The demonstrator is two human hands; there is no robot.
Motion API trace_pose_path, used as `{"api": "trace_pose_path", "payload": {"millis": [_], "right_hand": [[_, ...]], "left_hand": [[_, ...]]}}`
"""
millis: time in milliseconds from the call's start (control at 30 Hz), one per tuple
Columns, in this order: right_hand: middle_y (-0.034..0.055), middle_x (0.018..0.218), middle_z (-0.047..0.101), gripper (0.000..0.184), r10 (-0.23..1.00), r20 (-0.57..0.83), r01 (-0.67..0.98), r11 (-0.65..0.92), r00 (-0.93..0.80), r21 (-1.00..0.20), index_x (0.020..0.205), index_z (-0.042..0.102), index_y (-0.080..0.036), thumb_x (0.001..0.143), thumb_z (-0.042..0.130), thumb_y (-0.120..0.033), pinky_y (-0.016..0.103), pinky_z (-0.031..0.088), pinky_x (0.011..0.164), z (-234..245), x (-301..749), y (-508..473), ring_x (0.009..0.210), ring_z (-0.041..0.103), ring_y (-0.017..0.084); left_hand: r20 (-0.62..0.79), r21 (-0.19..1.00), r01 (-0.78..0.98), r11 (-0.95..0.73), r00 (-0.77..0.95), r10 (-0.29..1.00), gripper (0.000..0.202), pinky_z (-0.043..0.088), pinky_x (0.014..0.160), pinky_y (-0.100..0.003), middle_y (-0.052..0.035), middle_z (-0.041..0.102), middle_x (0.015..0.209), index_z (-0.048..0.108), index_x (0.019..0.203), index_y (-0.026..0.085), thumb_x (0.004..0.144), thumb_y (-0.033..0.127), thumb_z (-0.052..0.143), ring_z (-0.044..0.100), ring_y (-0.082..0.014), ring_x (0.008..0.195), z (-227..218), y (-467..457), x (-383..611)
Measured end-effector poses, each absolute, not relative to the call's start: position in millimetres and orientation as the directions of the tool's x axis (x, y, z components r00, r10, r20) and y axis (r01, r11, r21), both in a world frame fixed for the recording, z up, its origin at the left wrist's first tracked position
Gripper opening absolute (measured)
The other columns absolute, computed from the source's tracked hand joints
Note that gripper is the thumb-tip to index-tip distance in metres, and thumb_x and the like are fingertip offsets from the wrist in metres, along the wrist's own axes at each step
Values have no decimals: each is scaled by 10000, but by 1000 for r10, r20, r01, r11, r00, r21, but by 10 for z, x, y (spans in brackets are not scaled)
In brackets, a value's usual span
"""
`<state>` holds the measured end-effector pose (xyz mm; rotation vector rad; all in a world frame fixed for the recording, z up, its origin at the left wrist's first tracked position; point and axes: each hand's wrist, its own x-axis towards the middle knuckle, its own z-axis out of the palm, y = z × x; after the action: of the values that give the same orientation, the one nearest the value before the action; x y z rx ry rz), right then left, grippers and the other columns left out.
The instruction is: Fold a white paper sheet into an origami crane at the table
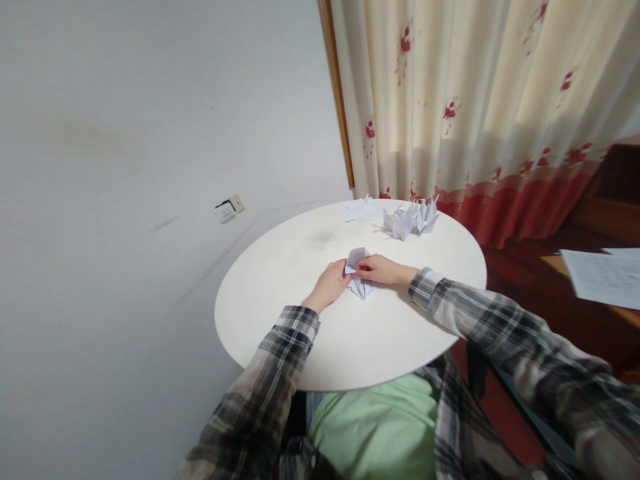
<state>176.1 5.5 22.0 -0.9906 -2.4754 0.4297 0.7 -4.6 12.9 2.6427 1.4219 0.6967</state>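
Note:
A piece of folded white paper (361, 288) is between my two hands, over the middle of the round white table (270, 313). My left hand (329, 285) grips its left side, thumb and fingers closed on the edge. From the right, my right hand (385, 269) pinches the upper part of the same paper. One flap stands up above the fingers, and a pointed part spreads out below them. The fingers hide the folds in the centre.
Several folded white paper figures (410, 219) with pointed tips stand at the table's far right. Flat white paper (360, 211) lies at the far edge. A wall with a socket (225, 212) borders the left; a flowered curtain (480, 100) hangs behind. Printed sheets (603, 277) lie at right.

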Motion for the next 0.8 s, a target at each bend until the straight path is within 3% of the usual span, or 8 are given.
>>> {"api": "trace_pose_path", "payload": {"millis": [800], "right_hand": [[9,616,527,329,668,319,527,735,-673,-426,741,591,-120,802,414,-390,188,283,523,175,1758,80,534,406,73]], "left_hand": [[373,321,757,-570,452,810,218,399,782,-308,-73,571,904,503,919,151,796,184,327,509,-176,842,118,-44,5]]}}
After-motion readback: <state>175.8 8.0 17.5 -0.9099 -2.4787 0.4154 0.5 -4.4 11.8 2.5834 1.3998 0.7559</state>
